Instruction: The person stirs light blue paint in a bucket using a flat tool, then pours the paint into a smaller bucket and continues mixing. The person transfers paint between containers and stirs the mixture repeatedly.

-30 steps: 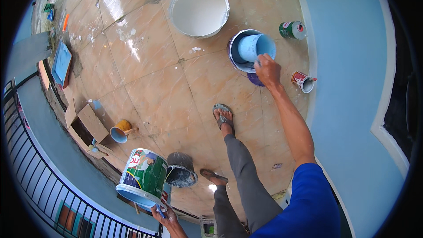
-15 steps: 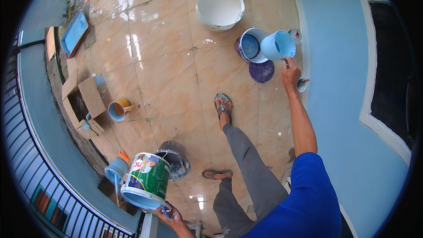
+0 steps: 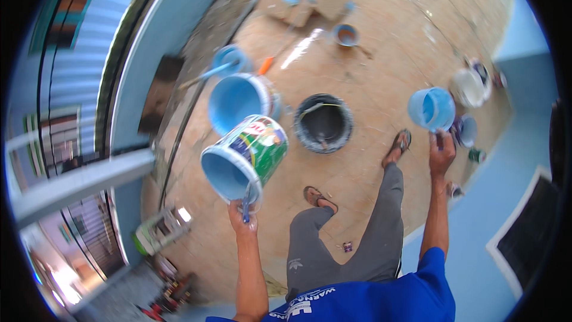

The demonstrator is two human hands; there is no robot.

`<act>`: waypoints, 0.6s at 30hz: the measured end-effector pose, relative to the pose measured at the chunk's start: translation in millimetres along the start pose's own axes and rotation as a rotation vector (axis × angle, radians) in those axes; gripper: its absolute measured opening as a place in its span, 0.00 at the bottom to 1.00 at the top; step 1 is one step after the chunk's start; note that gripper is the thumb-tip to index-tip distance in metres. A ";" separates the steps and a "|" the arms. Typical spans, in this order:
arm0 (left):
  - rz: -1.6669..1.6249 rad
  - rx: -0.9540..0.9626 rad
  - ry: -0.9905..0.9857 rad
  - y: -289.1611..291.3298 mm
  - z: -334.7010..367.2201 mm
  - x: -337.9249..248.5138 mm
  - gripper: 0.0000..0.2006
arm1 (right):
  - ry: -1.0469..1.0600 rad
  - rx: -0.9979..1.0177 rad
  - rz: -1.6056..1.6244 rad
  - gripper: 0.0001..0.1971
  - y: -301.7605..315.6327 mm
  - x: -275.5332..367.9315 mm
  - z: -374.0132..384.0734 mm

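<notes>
My left hand (image 3: 243, 217) is closed at the rim of a paint bucket (image 3: 269, 152) with a green and white label, where a blue grip shows. The bucket is tilted, so its pale blue inside faces left and toward me. Held out on the right is a light blue dipper (image 3: 438, 109); my right hand (image 3: 441, 152) is closed around its handle. Just beyond the held bucket stands another bucket (image 3: 229, 101) with a blue inside. A dark bucket (image 3: 323, 124) on the floor lies between my two hands, a thin yellowish strip across its mouth.
A blue pail (image 3: 231, 62) with a stick is at the far left, near an open cardboard box (image 3: 330, 0) and a small cup (image 3: 345, 35). White tubs (image 3: 469, 87) and small cans (image 3: 476, 155) line the right wall. A railing beam (image 3: 83, 185) runs at left.
The view has swung left, bringing the dark bucket and the second blue-lined bucket into the middle. Both hands keep their holds, and the dipper is away from the tubs it was over.
</notes>
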State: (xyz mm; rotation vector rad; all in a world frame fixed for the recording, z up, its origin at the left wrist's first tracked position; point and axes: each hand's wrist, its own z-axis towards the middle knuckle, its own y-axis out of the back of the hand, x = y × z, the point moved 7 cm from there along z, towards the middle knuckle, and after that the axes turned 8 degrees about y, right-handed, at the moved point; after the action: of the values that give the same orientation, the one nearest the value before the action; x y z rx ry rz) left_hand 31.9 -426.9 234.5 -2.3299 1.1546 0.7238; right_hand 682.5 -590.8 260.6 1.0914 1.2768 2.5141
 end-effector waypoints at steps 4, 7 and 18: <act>0.117 -0.066 -0.115 64.0 10.3 -111.7 0.16 | 0.185 0.153 0.187 0.11 -104.0 209.3 -29.4; 0.138 -0.104 -0.127 155.5 46.3 -162.5 0.18 | 0.325 0.307 0.337 0.11 -167.8 365.3 -57.2; -0.016 -0.352 -0.062 139.4 133.5 -225.2 0.16 | -0.119 0.556 0.741 0.10 -378.7 438.3 -25.3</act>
State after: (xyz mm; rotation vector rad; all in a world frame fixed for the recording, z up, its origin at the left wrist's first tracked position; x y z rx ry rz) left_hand -232.3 -293.4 251.5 -2.5745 1.0496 1.0590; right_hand 266.7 -189.9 210.2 2.1376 1.8622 2.5076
